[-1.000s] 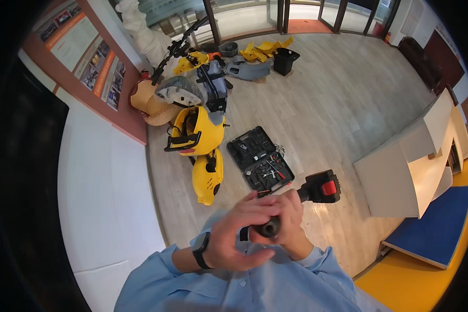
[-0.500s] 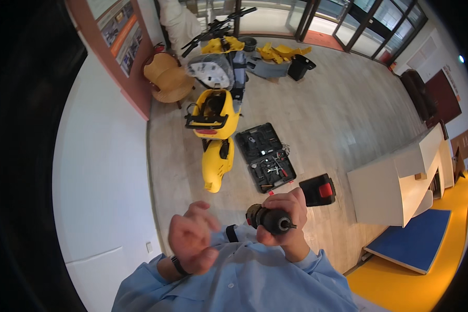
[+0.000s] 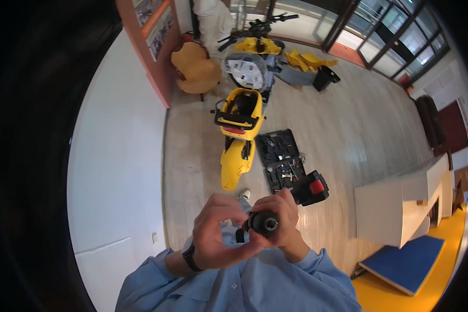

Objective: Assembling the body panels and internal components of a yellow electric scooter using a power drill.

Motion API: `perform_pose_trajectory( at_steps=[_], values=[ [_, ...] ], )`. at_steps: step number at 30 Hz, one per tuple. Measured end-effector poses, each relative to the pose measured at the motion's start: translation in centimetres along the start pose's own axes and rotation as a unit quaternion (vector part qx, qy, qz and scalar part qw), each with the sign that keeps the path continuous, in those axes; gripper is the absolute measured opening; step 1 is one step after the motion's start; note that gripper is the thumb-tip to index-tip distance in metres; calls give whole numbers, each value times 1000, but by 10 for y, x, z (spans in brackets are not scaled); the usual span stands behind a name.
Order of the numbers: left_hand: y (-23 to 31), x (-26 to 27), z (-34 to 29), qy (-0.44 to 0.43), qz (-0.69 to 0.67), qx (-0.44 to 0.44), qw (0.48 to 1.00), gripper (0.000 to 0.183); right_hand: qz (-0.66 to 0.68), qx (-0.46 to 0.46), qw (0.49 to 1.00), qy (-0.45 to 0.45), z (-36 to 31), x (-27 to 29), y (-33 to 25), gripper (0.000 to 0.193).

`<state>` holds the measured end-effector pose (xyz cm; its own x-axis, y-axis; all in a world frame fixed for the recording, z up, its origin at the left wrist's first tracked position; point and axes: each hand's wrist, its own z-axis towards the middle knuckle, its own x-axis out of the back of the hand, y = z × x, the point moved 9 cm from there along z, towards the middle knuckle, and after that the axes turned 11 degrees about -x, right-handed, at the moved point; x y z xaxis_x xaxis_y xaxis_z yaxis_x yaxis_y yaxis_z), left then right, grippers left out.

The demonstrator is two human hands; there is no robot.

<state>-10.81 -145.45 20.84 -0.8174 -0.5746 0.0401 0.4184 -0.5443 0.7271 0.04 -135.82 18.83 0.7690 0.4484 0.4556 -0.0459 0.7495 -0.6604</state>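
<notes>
My right hand (image 3: 284, 214) grips a black cordless drill (image 3: 264, 222) around its body. The drill's chuck faces up toward me, and its battery pack with a red patch juts out beyond my fingers to the right. My left hand (image 3: 216, 229) is curved in an open C beside the chuck. Its thumb reaches below the chuck and its fingertips, partly blurred, are near the left side; whether they touch is unclear. Ahead stands a partly stripped yellow scooter (image 3: 240, 125). Right of it an open black tool case (image 3: 278, 148) lies on the floor with several tools inside.
Left is a white wall panel (image 3: 119, 151), with a wooden chair (image 3: 195, 67) farther ahead. Yellow body panels (image 3: 307, 61) and a black bin (image 3: 325, 78) are at the far side. A pale counter (image 3: 382, 208) and blue board (image 3: 405, 262) stand right.
My left hand has moved right, up to the drill's chuck. The drill has turned slightly, and the bit seen jutting from its chuck earlier is no longer distinct. My view has shifted left.
</notes>
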Motion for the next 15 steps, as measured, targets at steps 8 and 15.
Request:
perform_pose_trajectory(
  at_steps=[8,15],
  values=[
    [-23,-14,36,-66,86,-14,994,47,70,48,996,11,33,-13,32,44],
    [-66,-45,66,-152,28,21,988,56,95,64,993,1,57,-6,68,45]
  ],
)
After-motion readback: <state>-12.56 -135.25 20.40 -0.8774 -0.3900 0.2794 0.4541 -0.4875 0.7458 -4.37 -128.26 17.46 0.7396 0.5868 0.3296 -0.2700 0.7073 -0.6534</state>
